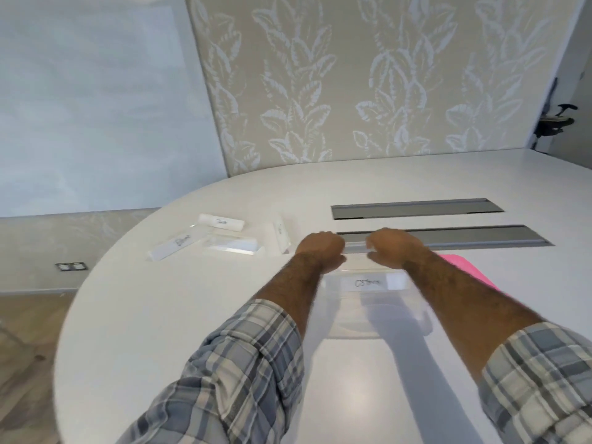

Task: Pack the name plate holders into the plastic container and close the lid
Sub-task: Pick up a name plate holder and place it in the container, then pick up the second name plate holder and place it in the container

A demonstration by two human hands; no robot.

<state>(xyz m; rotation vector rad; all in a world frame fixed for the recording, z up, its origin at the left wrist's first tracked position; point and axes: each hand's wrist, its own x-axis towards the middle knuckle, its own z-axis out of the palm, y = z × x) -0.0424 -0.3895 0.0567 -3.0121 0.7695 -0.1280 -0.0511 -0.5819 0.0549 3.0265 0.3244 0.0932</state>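
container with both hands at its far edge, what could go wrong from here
The clear container sits on a smooth table; the hands pressing its far rim could slide or tip it. Four holders lie loose to the left, easy to knock. The pink lid hides behind the right arm.

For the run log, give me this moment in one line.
hands at container far rim | one holder inside | four on table
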